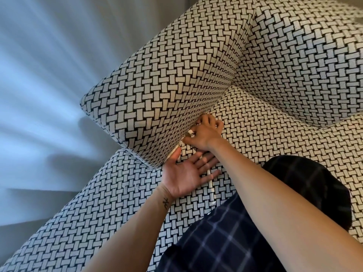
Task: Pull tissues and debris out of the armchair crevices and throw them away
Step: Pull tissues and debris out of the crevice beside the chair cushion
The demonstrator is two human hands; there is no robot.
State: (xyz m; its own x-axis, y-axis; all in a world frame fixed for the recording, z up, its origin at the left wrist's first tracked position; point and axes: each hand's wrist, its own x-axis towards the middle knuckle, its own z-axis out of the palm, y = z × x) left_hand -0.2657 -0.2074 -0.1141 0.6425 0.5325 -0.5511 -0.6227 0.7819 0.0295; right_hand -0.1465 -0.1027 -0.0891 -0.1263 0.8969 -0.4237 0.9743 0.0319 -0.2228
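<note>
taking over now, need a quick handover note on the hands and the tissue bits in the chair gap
Left hand: open, palm up on the seat cushion, thumb by the crevice.
Right hand: fingers curled, pinching a whitish scrap at the crevice under the armrest.
Another pale bit sits in the gap beside the left thumb.
Done: nothing visibly binned. Left: pull both out, throw away; no bin in view.

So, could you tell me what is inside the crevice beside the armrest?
White tissue scraps poke out where the right hand pinches them; deeper in, the armrest hides everything.
</note>
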